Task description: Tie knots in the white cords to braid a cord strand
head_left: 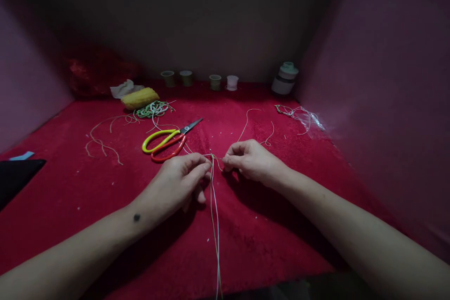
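Observation:
My left hand (pixel 186 178) is closed in a pinch on thin cord, just left of a small knot (pixel 212 156). On the other side, my right hand (pixel 251 161) pinches a thin cord that runs from the same knot, with a loose end trailing up behind the fingers. Pale and tan cords (pixel 215 225) hang from the knot toward me, past the front edge of the red cloth. Scissors (pixel 167 144) with one yellow and one red handle lie beyond my left hand, blades parted slightly. The exact grip of my left fingertips is partly hidden.
Behind the scissors lie a green and white cord bundle (pixel 154 109) and a yellow roll (pixel 139 98). Several spools (pixel 232 83) and a bottle (pixel 285 78) line the back. Loose cords (pixel 101 145) lie left, a clear plastic bag (pixel 312 122) right. A black object (pixel 19 176) sits at the left edge.

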Action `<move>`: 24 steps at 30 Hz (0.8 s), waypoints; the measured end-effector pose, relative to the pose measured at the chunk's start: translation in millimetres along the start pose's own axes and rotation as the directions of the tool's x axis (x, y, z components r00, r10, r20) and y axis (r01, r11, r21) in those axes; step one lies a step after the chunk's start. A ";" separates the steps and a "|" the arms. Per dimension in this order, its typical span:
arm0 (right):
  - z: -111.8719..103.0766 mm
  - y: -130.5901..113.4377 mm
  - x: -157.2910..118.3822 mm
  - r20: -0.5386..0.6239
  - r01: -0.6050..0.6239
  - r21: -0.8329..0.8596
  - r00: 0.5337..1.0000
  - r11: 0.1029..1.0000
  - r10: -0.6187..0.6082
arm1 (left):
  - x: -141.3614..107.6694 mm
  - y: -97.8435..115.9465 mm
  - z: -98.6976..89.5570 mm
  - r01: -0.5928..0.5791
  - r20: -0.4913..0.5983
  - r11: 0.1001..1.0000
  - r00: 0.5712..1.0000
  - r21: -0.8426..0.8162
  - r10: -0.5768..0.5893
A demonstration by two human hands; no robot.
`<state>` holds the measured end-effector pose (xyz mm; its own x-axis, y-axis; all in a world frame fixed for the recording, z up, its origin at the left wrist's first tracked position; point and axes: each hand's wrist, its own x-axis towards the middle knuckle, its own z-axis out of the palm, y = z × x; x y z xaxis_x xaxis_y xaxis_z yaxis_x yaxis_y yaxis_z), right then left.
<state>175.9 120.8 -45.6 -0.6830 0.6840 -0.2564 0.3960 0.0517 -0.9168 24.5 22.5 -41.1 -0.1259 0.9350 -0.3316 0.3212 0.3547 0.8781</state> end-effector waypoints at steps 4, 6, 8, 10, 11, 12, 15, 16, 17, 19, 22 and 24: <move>-1.1 -2.3 -3.0 0.022 -0.018 0.142 1.000 0.990 0.015 | -2.0 2.6 0.4 -0.102 -0.063 0.995 0.993 0.014 0.103; -1.0 -2.8 -4.2 0.032 -0.037 0.192 0.999 0.981 0.031 | -2.7 5.6 3.9 -0.034 0.000 0.995 0.999 -0.091 0.035; -0.7 -2.8 -4.6 0.047 -0.046 0.214 0.998 0.976 0.037 | -3.2 8.1 7.6 0.010 -0.004 0.988 1.000 -0.154 -0.010; -0.3 -2.7 -4.6 0.064 -0.046 0.218 0.997 0.975 0.033 | -2.7 8.0 9.5 0.013 -0.048 0.985 0.999 -0.172 -0.022; 0.0 -2.7 -4.6 0.072 -0.046 0.220 0.997 0.974 0.031 | -2.0 6.7 9.5 0.018 -0.055 0.984 0.998 -0.177 -0.029; 0.3 -2.7 -4.6 0.083 -0.051 0.225 0.996 0.973 0.034 | -0.8 4.5 8.8 0.030 -0.044 0.982 0.998 -0.187 -0.039; 1.0 -2.5 -5.4 0.126 -0.075 0.256 0.991 0.964 0.044 | 3.7 -3.7 4.9 0.117 0.083 0.967 0.991 -0.228 -0.101; 1.1 -2.1 -5.7 0.140 -0.078 0.261 0.989 0.962 0.042 | 4.9 -5.8 3.5 0.150 0.132 0.959 0.984 -0.241 -0.121; 1.1 -1.5 -6.0 0.155 -0.078 0.260 0.987 0.962 0.038 | 5.7 -7.1 2.4 0.179 0.175 0.950 0.975 -0.255 -0.136; 1.0 0.5 -6.4 0.180 -0.072 0.247 0.983 0.966 0.027 | 5.9 -6.8 0.8 0.217 0.230 0.930 0.961 -0.297 -0.151; 1.0 3.7 -6.1 0.230 -0.090 0.217 0.972 0.972 0.038 | 4.1 -2.7 0.1 0.264 0.283 0.887 0.946 -0.380 -0.160; 1.5 4.5 -5.8 0.270 -0.109 0.183 0.961 0.977 0.056 | 2.9 -0.7 0.4 0.291 0.310 0.864 0.936 -0.410 -0.169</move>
<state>180.7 115.9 -48.8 -0.7999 0.4638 -0.3809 0.3489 -0.1569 -0.9239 24.3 25.0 -42.9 0.1189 0.8163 -0.5652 -0.1440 0.5774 0.8037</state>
